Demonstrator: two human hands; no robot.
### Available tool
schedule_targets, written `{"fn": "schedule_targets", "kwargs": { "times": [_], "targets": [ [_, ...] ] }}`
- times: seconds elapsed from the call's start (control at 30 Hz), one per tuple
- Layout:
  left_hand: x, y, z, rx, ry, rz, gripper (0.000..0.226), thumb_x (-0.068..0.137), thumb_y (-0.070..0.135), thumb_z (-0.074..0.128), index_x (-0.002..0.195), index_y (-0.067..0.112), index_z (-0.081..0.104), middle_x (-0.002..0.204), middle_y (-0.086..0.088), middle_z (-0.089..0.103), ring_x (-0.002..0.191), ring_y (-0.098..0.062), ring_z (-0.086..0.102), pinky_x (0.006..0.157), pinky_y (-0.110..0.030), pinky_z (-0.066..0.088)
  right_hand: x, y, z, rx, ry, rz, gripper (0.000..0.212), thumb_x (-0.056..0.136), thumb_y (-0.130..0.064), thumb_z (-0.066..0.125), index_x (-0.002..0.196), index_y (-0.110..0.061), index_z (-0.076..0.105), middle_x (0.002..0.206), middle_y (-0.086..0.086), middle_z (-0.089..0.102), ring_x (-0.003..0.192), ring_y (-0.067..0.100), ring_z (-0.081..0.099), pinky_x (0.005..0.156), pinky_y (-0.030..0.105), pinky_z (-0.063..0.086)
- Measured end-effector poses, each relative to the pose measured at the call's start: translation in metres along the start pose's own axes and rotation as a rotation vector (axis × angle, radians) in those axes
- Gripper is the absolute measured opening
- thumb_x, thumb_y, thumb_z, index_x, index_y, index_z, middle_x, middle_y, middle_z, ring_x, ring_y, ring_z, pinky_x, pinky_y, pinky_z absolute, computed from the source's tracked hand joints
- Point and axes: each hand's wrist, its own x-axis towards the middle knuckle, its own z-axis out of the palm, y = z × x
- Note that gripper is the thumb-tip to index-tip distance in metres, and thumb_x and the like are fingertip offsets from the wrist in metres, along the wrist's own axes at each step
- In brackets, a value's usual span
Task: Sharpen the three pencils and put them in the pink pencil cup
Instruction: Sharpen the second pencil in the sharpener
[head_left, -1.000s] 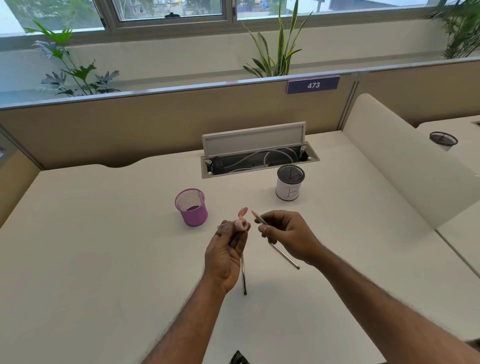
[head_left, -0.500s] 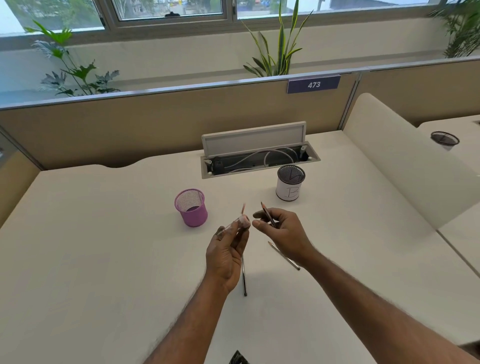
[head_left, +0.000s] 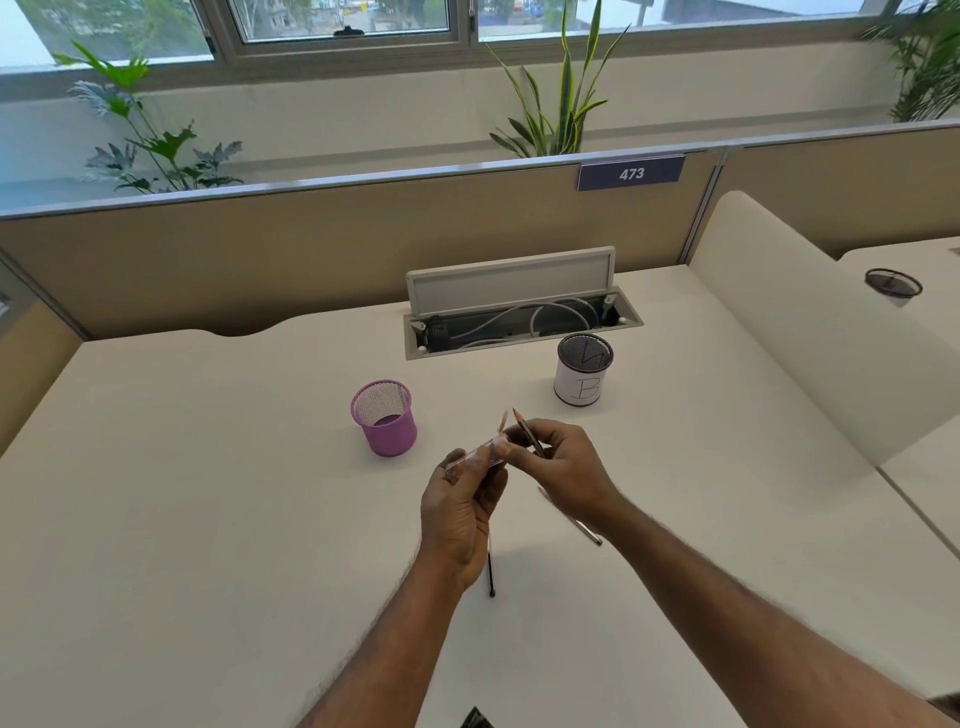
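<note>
My left hand (head_left: 462, 512) pinches a clear sharpener (head_left: 475, 460), and my right hand (head_left: 563, 465) grips a pencil (head_left: 525, 431), tip pointing up, just beside it. Under my hands two more pencils lie on the desk (head_left: 208, 519): a dark one (head_left: 491, 571) and a lighter one (head_left: 584, 530). The pink pencil cup (head_left: 385, 418) stands upright, far and left of my hands.

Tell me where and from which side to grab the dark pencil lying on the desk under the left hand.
Judging by its pose, pinch the dark pencil near its exposed near end, coming from above. It lies flat on the desk, and its far part is hidden under the left hand, so only the near stretch is free.
</note>
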Motion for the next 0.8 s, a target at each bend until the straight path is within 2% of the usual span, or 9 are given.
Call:
{"fn": "schedule_targets", "kwargs": {
  "times": [0.1, 0.17, 0.23, 0.33, 0.43, 0.53, 0.6, 0.73, 0.8],
  "targets": [
    [0.001, 0.002, 0.003, 0.019, 0.001, 0.010, 0.040, 0.085, 0.008, 0.065, 0.122, 0.001, 0.053, 0.103, -0.016, 0.070, 0.093, -0.021, 0.071, 0.075, -0.027, 0.058, 0.000, -0.001, -0.002, 0.035, 0.001, -0.001, 0.009, 0.086, -0.022, 0.073, 0.091, -0.014, 0.075, 0.085, 0.003, 0.074, 0.082, 0.016, 0.069, 0.082, 0.039, 0.056],
    [0.002, 0.003, 0.005, 0.047, -0.012, 0.018, 0.026, 0.091, 0.010, 0.059, 0.115, 0.001, 0.060, 0.106, -0.017, 0.070, 0.094, -0.021, 0.071, 0.075, -0.028, 0.059, 0.000, -0.003, -0.003, 0.091, 0.000, 0.006, 0.008, 0.088, -0.015, 0.070, 0.092, -0.010, 0.073, 0.075, -0.005, 0.072, 0.067, 0.001, 0.063, 0.069, 0.020, 0.050],
    [0.001, 0.003, 0.006, 0.057, -0.007, 0.024, 0.022, 0.095, 0.012, 0.053, 0.111, 0.000, 0.064, 0.105, -0.016, 0.071, 0.093, -0.022, 0.072, 0.077, -0.029, 0.060, 0.000, -0.004, -0.004, 0.121, -0.014, 0.013, 0.008, 0.090, -0.010, 0.066, 0.094, -0.005, 0.071, 0.062, -0.012, 0.066, 0.051, -0.003, 0.055, 0.055, 0.009, 0.041],
    [0.000, 0.004, 0.007, 0.053, -0.005, 0.030, 0.034, 0.088, 0.017, 0.057, 0.115, -0.002, 0.063, 0.108, -0.018, 0.071, 0.097, -0.024, 0.071, 0.081, -0.031, 0.060, 0.003, -0.002, -0.005, 0.128, -0.014, -0.001, 0.011, 0.090, -0.009, 0.066, 0.096, -0.002, 0.071, 0.060, -0.013, 0.064, 0.046, -0.003, 0.052, 0.049, 0.007, 0.037],
    [-0.001, 0.004, 0.008, 0.038, 0.009, 0.025, 0.030, 0.093, 0.015, 0.054, 0.118, -0.002, 0.062, 0.108, -0.018, 0.070, 0.097, -0.024, 0.071, 0.079, -0.031, 0.060, 0.003, -0.002, -0.005, 0.128, -0.019, 0.003, 0.013, 0.091, -0.010, 0.066, 0.097, 0.000, 0.071, 0.060, -0.014, 0.063, 0.046, -0.003, 0.051, 0.049, 0.008, 0.037],
    [0.000, 0.006, 0.008, 0.011, 0.032, 0.019, 0.028, 0.097, 0.014, 0.051, 0.119, -0.001, 0.061, 0.107, -0.018, 0.070, 0.095, -0.023, 0.071, 0.078, -0.030, 0.060, 0.002, -0.002, -0.006, 0.134, -0.036, 0.039, 0.017, 0.098, -0.013, 0.055, 0.092, -0.005, 0.070, 0.054, -0.016, 0.057, 0.045, 0.002, 0.041, 0.048, 0.017, 0.032],
    [-0.001, 0.007, 0.008, 0.004, 0.041, 0.018, 0.028, 0.097, 0.014, 0.051, 0.119, 0.000, 0.061, 0.108, -0.019, 0.070, 0.094, -0.024, 0.071, 0.076, -0.030, 0.060, 0.001, 0.001, -0.009, 0.138, -0.011, 0.055, 0.026, 0.102, -0.012, 0.047, 0.091, -0.008, 0.070, 0.058, -0.014, 0.058, 0.047, 0.008, 0.040, 0.048, 0.021, 0.031],
    [0.000, 0.009, 0.007, 0.017, 0.043, 0.028, 0.024, 0.097, 0.015, 0.051, 0.114, 0.003, 0.064, 0.104, -0.016, 0.072, 0.093, -0.023, 0.072, 0.074, -0.029, 0.060, -0.004, 0.011, -0.019, -0.152, 0.033, -0.070, 0.019, 0.097, -0.010, 0.055, 0.096, -0.013, 0.073, 0.074, -0.008, 0.062, 0.059, 0.005, 0.051, 0.059, 0.020, 0.039],
    [0.000, 0.009, 0.006, 0.032, 0.049, 0.034, 0.023, 0.097, 0.015, 0.052, 0.112, 0.004, 0.065, 0.103, -0.015, 0.073, 0.097, -0.025, 0.070, 0.075, -0.030, 0.060, -0.006, 0.012, -0.024, -0.265, 0.017, -0.130, 0.016, 0.094, -0.011, 0.061, 0.100, -0.015, 0.075, 0.076, -0.008, 0.061, 0.062, 0.007, 0.052, 0.060, 0.020, 0.040]
  ]
}}
